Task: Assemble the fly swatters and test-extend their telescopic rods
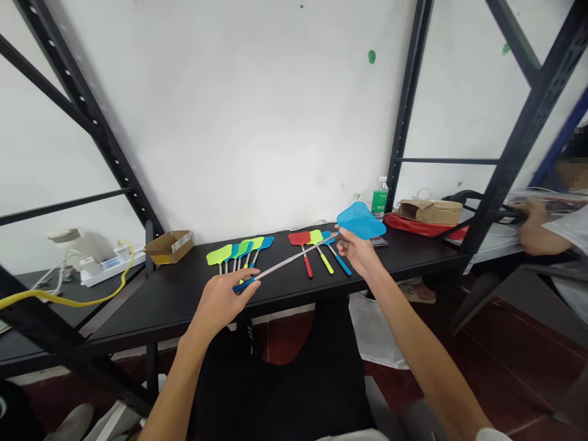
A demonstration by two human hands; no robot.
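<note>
A blue fly swatter (361, 220) with a long metal rod is held above the black table, its perforated head up and to the right. My left hand (228, 300) is closed round its blue handle. At the neck, just below the head, my right hand (356, 250) pinches the rod. Under the rod on the table lie a red fly swatter (299, 238), a yellow-green fly swatter (327, 262) and a blue fly swatter (342, 266). Beyond my left hand, a row of several green, yellow-green and blue fly swatters (219, 254) overlaps; my hand hides some of their handles.
An open cardboard box (169, 247) stands on the black table (142, 306) at left. A green-labelled bottle (379, 199) is behind the swatter head. At right are a brown carton (429, 211), red plastic (413, 225) and a seated person (560, 226). Black shelf posts (408, 92) flank the table.
</note>
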